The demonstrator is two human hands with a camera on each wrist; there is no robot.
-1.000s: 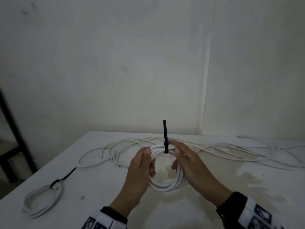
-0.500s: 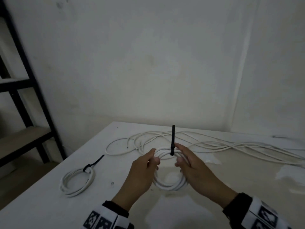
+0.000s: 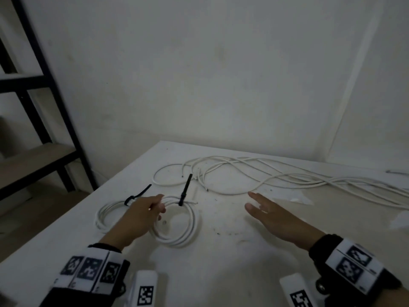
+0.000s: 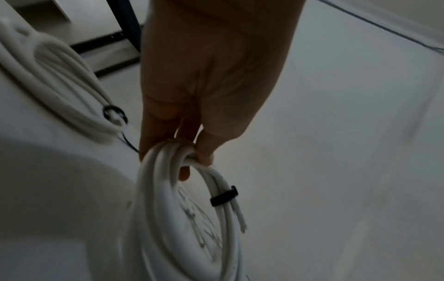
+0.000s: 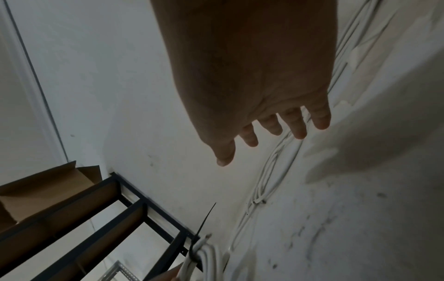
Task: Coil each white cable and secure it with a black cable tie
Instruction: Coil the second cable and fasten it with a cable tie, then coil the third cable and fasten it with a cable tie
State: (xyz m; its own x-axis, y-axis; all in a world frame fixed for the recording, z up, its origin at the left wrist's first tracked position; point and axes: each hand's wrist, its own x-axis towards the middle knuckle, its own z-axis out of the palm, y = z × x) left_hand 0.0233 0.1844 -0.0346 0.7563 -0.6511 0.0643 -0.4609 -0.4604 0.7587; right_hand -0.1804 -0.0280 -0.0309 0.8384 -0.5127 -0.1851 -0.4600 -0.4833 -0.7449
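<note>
A white table set into the corner of a pale-walled room is seen from the head camera, with a dark shelving rack beyond its left edge. The left hand is closed around the near-left arc of a white cable coil; the left wrist view alone makes plain that thumb and fingers are curled round the bundled strands, and that the black cable tie is cinched around the coil just beyond the fingertips. From the head view the tie's free tail is seen standing up and away from the hand. Just left of that hand a second tied coil lies flat, close to the table's left edge. The right hand is held apart to the right, fingers spread and straight, nothing gripped; in the right wrist view its palm hangs above bare tabletop. Beyond its fingertips the loose white cables are strewn toward the far right, and open tabletop is left between the two hands and toward the near edge.
</note>
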